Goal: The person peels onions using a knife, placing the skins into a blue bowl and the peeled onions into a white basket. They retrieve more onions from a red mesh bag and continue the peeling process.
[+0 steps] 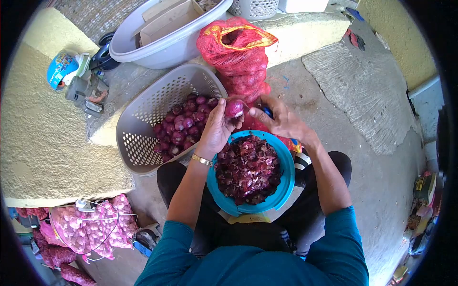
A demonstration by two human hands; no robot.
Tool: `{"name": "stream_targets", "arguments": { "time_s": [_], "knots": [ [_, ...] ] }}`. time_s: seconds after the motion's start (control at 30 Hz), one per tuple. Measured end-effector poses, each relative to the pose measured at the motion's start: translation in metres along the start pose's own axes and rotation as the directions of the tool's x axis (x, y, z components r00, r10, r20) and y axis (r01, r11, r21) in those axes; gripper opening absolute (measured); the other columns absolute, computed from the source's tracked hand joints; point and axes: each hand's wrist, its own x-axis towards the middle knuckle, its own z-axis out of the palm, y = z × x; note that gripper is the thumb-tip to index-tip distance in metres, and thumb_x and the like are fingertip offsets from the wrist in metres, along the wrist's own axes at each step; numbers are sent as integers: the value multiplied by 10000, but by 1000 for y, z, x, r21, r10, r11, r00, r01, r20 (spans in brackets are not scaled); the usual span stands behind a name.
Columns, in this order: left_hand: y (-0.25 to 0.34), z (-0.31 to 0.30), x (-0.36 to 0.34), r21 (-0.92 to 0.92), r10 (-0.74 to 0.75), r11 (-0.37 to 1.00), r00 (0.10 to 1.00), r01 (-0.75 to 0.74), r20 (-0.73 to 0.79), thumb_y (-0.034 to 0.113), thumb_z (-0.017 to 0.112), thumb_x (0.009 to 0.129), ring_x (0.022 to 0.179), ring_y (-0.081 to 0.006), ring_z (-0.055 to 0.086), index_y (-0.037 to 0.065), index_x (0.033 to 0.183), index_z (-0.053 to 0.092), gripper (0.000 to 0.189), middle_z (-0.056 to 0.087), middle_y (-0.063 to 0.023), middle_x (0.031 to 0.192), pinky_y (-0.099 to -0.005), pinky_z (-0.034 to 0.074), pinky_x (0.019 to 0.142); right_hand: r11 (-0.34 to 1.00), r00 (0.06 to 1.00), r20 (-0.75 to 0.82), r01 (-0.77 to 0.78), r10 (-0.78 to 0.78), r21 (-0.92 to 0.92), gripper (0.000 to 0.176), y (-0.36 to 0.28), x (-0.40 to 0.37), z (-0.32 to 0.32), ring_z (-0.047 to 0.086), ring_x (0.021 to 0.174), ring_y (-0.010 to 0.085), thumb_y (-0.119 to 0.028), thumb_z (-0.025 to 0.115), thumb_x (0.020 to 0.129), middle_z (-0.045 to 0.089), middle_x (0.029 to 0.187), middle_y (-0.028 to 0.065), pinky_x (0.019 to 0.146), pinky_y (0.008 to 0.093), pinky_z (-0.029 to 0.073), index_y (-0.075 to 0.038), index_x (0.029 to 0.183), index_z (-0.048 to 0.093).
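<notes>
My left hand (pixel 217 128) grips a red onion (pixel 234 109) between thumb and fingers, above the gap between basket and tub. Just right of it, my right hand (pixel 282 119) is curled around a small blue tool (pixel 267 112), mostly hidden by the fingers; its kind I cannot make out. Below both hands, between my knees, a turquoise tub (pixel 287 178) holds a heap of dark onion skins (pixel 248 171). Left of my left hand stands a grey perforated basket (pixel 138 114) with many red onions (pixel 179 125) in it.
A red mesh sack (pixel 241 71) full of onions stands open beyond my hands. Behind the basket, a large grey tub (pixel 162 57) with cardboard rests on a ledge. Pink net bags (pixel 95 224) lie at lower left. A flattened sack (pixel 358 90) covers floor at right.
</notes>
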Motion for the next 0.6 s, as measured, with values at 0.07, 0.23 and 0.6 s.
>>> {"name": "stream_targets", "arguments": {
  "time_s": [0.07, 0.23, 0.6],
  "knots": [
    [0, -5, 2, 34, -3, 999, 1000, 2, 19, 497, 409, 1027, 844, -134, 621, 15, 1279, 536, 558, 655, -91, 1070, -240, 508, 698, 994, 984, 158, -93, 84, 51, 654, 1, 3, -4, 621, 1022, 411, -559, 641, 877, 639, 1056, 265, 884, 464, 478, 25, 1161, 556],
    [1, -9, 6, -57, 13, 998, 996, -18, -92, 532, 410, 1012, 793, -141, 612, 15, 1242, 549, 583, 657, -109, 1023, -242, 513, 666, 900, 873, 347, -198, 342, -387, 828, 24, 3, -2, 645, 977, 395, -688, 669, 763, 655, 1045, 259, 849, 456, 491, 55, 1119, 590],
    [6, -21, 5, 18, 35, 999, 994, -33, -102, 592, 395, 994, 733, -129, 591, 58, 1154, 590, 590, 658, -84, 967, -222, 449, 602, 969, 847, 515, 3, 130, -249, 348, 50, 0, -4, 644, 850, 336, -269, 655, 888, 652, 854, 188, 767, 419, 495, -1, 1102, 598]
  ]
}}
